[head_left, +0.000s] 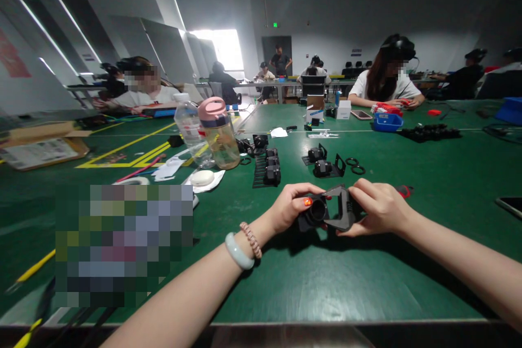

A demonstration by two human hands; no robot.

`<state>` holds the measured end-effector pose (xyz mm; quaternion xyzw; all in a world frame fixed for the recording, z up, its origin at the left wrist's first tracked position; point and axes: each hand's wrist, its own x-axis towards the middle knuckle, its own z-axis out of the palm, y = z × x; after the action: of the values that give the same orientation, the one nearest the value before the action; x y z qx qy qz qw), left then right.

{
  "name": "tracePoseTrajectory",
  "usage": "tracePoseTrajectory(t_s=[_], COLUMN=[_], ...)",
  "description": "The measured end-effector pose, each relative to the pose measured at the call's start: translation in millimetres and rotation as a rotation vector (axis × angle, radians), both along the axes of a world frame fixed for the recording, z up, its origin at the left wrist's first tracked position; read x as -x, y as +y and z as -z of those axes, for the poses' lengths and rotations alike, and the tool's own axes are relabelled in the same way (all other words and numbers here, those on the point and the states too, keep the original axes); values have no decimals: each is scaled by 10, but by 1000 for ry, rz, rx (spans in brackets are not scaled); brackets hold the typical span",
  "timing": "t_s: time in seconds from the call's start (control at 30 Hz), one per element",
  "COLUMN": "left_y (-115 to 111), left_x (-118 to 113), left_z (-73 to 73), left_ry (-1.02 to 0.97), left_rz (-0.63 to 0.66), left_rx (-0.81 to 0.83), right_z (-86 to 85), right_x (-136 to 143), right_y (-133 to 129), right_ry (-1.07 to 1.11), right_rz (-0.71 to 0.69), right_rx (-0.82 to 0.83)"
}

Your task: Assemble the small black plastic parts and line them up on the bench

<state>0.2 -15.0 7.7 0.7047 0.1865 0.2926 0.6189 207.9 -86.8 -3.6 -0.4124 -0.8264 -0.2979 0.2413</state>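
Green worktop (253, 277), shared workroom, other people seated beyond. Entry one: black round-mouthed part (318, 212), raised just above the worktop near its front edge, pinched between thumb and fingers of the left hand (289, 207). Entry two: angular dark frame (346, 210), immediately to its right, gripped at the outer side by the right hand (379, 204). Condition: pieces aligned side by side, fitting seemingly unfinished; whether they are already joined cannot be told. Beyond: black units in a cluster (272, 167); two black units with upright plates (323, 168), set down, completeness uncertain; two black rings (354, 166), loose, seemingly unused. Outlying: pink-lidded bottle (222, 144); blue bin (387, 122).
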Motion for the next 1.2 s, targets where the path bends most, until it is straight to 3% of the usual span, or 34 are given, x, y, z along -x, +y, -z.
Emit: tracePoseTrajectory(t_s=[0.13, 0.27, 0.8, 1.2], left_y=[5, 24, 77, 64], left_x=[-1, 2, 2, 36], left_z=[50, 69, 120, 64], left_ry=[52, 77, 64, 81], left_rz=[114, 163, 162, 60], left_rx=[108, 90, -122, -258], right_z=[3, 4, 48, 70], right_x=[-20, -4, 95, 181], right_y=[14, -1, -40, -93], right_ry=[-9, -23, -15, 30], right_rz=[-43, -72, -31, 52], right_rx=[13, 11, 60, 119])
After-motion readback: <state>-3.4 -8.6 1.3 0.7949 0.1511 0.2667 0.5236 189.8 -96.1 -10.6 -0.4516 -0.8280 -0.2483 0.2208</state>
